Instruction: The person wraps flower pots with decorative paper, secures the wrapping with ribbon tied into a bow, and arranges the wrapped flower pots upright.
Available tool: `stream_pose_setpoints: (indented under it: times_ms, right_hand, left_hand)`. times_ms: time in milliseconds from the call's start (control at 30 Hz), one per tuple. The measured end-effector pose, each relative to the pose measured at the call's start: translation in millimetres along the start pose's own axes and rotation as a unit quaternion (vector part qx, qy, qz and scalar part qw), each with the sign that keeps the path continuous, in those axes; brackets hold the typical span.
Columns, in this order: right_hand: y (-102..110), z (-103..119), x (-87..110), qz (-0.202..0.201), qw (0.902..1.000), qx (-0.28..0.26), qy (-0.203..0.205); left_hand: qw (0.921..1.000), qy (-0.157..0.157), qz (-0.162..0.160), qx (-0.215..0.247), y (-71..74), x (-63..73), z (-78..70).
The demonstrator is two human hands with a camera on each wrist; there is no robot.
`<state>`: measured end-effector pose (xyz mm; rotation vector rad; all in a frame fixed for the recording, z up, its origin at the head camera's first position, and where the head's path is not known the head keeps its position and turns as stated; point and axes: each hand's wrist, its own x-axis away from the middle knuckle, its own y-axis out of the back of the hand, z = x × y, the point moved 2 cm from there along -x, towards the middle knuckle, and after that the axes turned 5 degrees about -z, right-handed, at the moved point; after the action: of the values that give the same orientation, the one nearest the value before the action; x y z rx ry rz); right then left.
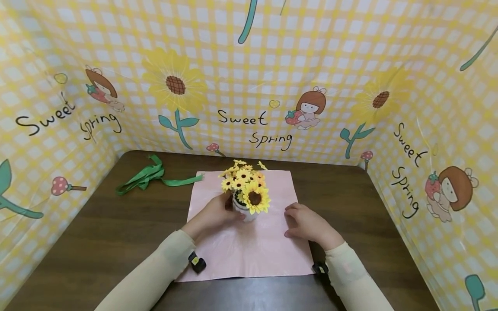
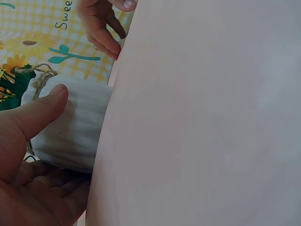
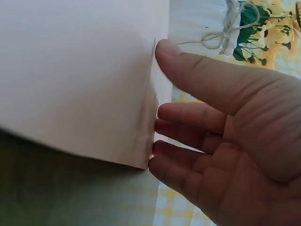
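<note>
Left grip (image 1: 218,211) has the white flowerpot (image 1: 248,215) of yellow sunflowers (image 1: 254,198) mid-frame, probably to centre it on the pink paper (image 1: 268,259). My right grip (image 1: 310,222), right of centre, is open, likely there to steady the paper. Green ribbon (image 1: 145,176) upper left, beside it.

my right hand (image 3: 235,136) has its thumb and loosely bent fingertips right down at the pale pink sheet (image 3: 80,80), a white pot (image 3: 193,23) with a twine bow (image 3: 216,40) and yellow flowers (image 3: 268,37) to the left, yellow-checked cloth (image 3: 171,207) on the far side
</note>
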<state>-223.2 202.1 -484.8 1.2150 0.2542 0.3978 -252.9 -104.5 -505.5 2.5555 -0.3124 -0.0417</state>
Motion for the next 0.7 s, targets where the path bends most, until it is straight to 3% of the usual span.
stream_pose_setpoints:
  times_ms: [200, 400, 533, 700]
  right_hand:
    - [9.2, 12.4, -7.4, -0.038, 0.9989, -0.024, 0.014]
    - [13.4, 55.5, -25.8, -0.094, 0.9899, -0.106, 0.010]
    - [6.2, 86.6, -38.1, -0.142, 0.9723, -0.185, 0.012]
    - [-7.7, 104.8, -41.2, -0.195, 0.9337, -0.290, -0.080]
  left_hand:
    - [1.0000, 0.000, 0.001, -0.002, -0.3, -0.4, -1.4]
    - [0.9998, -0.007, 0.001, -0.017, 1.2, 0.6, -3.2]
    - [0.9995, -0.021, 0.002, -0.025, 2.5, 1.5, -4.4]
    - [0.9985, -0.043, 0.000, -0.033, 2.0, 1.9, -4.9]
